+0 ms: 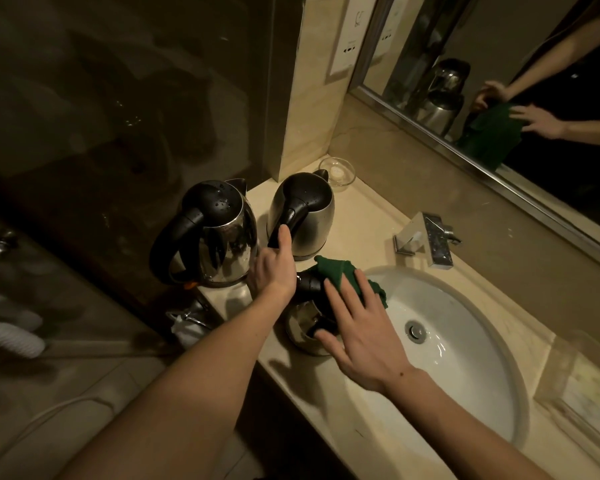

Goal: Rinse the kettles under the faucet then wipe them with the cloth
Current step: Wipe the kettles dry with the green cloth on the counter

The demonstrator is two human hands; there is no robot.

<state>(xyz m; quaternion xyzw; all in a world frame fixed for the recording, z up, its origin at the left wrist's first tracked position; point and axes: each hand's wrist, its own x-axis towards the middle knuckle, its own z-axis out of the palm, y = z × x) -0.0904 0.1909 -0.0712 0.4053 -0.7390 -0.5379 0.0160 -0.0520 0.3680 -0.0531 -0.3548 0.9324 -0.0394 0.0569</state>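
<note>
At the worktop's [361, 216] front edge, just left of the sink [465, 358], stands a kettle [303, 329]. The right hand [364, 341], fingers straight, presses a green cloth [340, 271] on top. The left hand [272, 271] meets its left side, grip hidden.

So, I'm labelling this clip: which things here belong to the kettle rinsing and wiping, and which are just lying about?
Job: near kettle, green cloth on it, right hand pressing the cloth, left hand beside it, far left kettle, far right kettle, faucet, sink.
Lying about: glass dish, mirror, white wall plate.
</note>
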